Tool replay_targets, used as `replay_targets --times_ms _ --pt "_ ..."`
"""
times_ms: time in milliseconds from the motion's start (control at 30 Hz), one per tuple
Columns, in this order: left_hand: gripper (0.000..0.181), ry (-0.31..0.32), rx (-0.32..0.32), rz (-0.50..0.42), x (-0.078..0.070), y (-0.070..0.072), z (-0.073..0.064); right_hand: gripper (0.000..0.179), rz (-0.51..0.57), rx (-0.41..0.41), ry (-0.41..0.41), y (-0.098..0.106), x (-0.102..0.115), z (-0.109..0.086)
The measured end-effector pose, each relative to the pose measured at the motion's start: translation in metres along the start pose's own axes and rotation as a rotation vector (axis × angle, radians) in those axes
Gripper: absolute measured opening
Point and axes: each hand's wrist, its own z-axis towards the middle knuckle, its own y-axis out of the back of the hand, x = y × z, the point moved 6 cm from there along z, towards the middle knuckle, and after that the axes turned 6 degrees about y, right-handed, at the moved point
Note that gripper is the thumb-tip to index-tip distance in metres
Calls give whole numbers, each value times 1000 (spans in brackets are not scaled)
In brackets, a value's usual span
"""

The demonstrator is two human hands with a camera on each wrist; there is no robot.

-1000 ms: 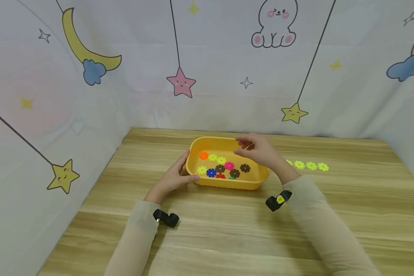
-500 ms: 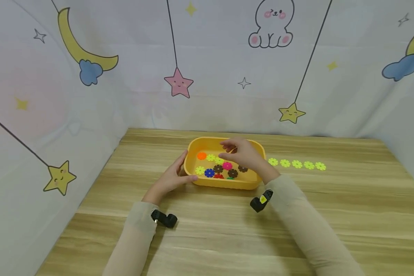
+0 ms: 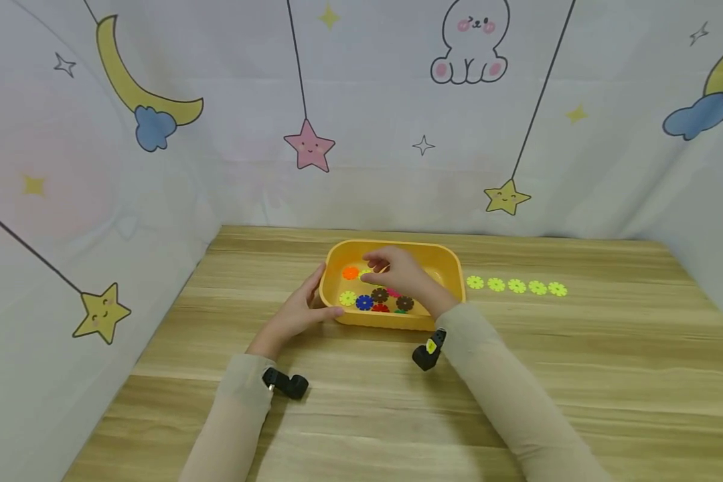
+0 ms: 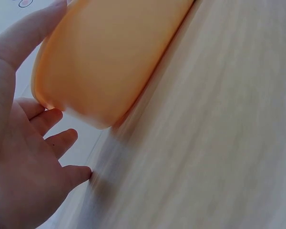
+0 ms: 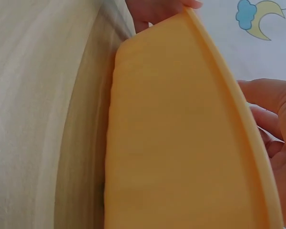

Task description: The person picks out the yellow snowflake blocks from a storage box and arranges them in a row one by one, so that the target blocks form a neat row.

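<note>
A yellow plastic box (image 3: 391, 320) holds several notched snowflake discs, among them an orange disc (image 3: 351, 272), a blue disc (image 3: 364, 302) and a yellow-green disc (image 3: 347, 298). My left hand (image 3: 295, 314) grips the box's left end, thumb at the front rim and fingers along the side wall; the left wrist view shows fingertips against the wall (image 4: 109, 57). Over the box's inside, my right hand (image 3: 402, 273) reaches in with thumb and fingers apart, near another yellow-green disc and hiding part of the discs. Only the outer wall (image 5: 167, 119) and part of that hand show in the right wrist view.
Right of the box, several yellow-green discs (image 3: 517, 286) lie in a straight row on the wooden table (image 3: 361, 408). A printed cloth backdrop (image 3: 373, 187) stands behind the table and along both sides.
My right hand has moved left, from the box's right side to over its left half. The whole row of discs at the right has come into sight. My left hand keeps its place.
</note>
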Motion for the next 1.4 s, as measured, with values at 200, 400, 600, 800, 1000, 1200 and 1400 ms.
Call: replay_targets --times_ms 200,400,600,800,1000,1200,1400 --pt "99 7 0 -8 5 -1 2 48 -20 31 -8 -14 -2 8" --pt "98 2 9 -16 5 -2 2 47 -14 63 -60 -24 -3 11" --pt "98 -22 23 -34 3 -4 1 46 -24 83 -58 -29 -1 12" --pt "101 -41 27 -39 3 -5 2 45 10 107 -56 -35 -5 14" --pt "100 -48 17 -40 2 -2 2 46 5 158 -45 -44 -6 18" --pt "97 -49 17 -34 2 0 2 45 -82 202 -27 -51 -6 21" --pt "96 -53 24 -44 2 0 2 48 -107 213 -53 -55 -9 22"
